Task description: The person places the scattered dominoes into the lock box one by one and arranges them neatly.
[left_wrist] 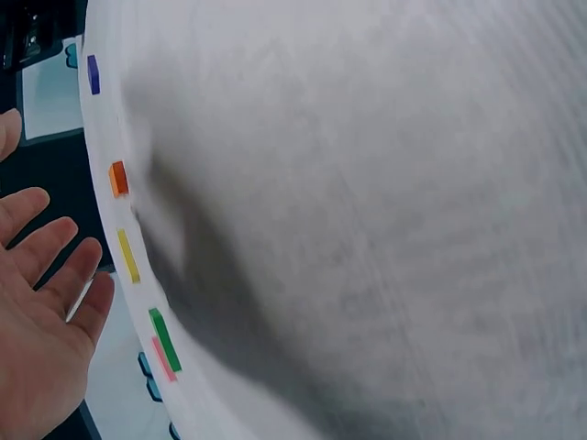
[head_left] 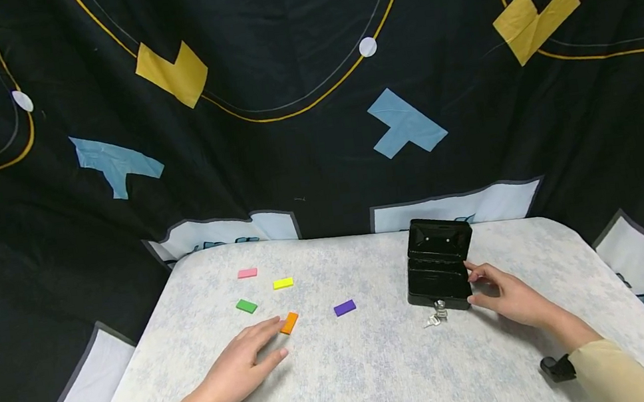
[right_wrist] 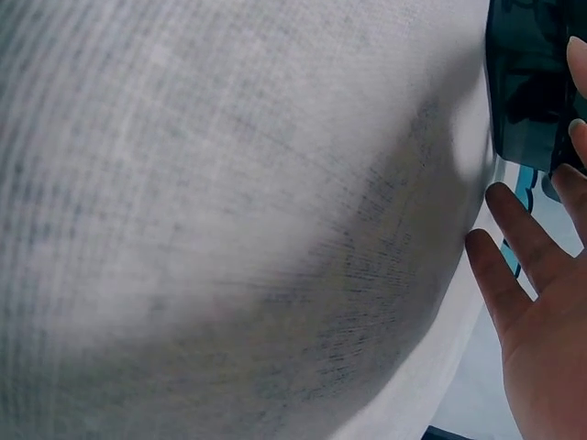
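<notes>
My left hand (head_left: 245, 364) hovers over the table with fingers loosely extended and nothing held. Its fingertips come close beside an orange block (head_left: 290, 323), small and flat. Green (head_left: 246, 306), yellow (head_left: 283, 283) and pink (head_left: 248, 273) blocks lie beyond it, a purple block (head_left: 344, 307) to the right. At the right stands a black metal cash box (head_left: 425, 302) with its lid (head_left: 440, 238) raised. Along the box's right side rests my right hand (head_left: 511, 295), thumb at the front corner, index finger near the hinge. Its outer fingers (right_wrist: 500, 280) spread straight in the right wrist view.
Small silver keys (head_left: 432, 321) lie at the box's front, below a silver metal piece (head_left: 440, 308). A pale mottled cloth covers the table (head_left: 345, 386). Behind it hangs a dark patterned curtain (head_left: 293, 164). A black wrist device (head_left: 558, 368) sits by the right sleeve.
</notes>
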The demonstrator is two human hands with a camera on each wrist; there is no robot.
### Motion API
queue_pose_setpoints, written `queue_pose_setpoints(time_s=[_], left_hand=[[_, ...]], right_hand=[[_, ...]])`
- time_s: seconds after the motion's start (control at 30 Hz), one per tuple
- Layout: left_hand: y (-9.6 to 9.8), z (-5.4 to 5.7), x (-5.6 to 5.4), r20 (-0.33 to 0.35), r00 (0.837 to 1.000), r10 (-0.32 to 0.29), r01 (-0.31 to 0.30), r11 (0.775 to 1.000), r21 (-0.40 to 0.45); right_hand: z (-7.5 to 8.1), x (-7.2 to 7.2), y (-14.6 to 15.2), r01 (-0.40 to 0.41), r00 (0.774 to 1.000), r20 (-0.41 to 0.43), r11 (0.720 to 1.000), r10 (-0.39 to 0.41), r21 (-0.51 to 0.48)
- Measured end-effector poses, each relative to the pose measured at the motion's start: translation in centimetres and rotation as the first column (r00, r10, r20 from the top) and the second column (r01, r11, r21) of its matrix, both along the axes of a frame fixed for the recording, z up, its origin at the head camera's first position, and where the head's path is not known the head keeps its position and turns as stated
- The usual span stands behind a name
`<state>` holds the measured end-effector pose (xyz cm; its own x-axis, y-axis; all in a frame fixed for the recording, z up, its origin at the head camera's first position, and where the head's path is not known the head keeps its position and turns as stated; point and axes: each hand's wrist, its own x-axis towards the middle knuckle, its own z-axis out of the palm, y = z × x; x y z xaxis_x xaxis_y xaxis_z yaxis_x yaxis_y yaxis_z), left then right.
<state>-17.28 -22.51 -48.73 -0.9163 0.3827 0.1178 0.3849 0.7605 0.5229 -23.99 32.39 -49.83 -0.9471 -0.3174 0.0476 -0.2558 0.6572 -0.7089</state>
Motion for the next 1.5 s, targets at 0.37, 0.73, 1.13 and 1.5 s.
queue_pose_setpoints(time_s=[0.37,0.73,1.13,1.5], left_hand=[[-1.9,0.0,-1.4,-0.097,0.970,0.224,-0.219,0.974,0.054],[-4.1,0.2,-4.1,0.102,0.884,0.457,-0.465,0.882,0.078],[-3.5,-1.6,-6.5,0.065,0.837,0.543,-0.543,0.839,-0.026],[-3.2,-2.1,-7.0,0.046,0.819,0.572,-0.568,0.820,-0.070]], right_hand=[[0.0,0.0,0.0,0.004,0.999,0.037,1.000,-0.003,-0.022],[0.0,-0.2,0.1,0.013,0.999,0.044,1.000,-0.013,0.000],[0.1,-0.2,0.0,0.013,0.999,0.045,1.000,-0.013,-0.002],[0.1,-0.2,-0.1,0.024,0.998,0.053,1.000,-0.024,0.002]])
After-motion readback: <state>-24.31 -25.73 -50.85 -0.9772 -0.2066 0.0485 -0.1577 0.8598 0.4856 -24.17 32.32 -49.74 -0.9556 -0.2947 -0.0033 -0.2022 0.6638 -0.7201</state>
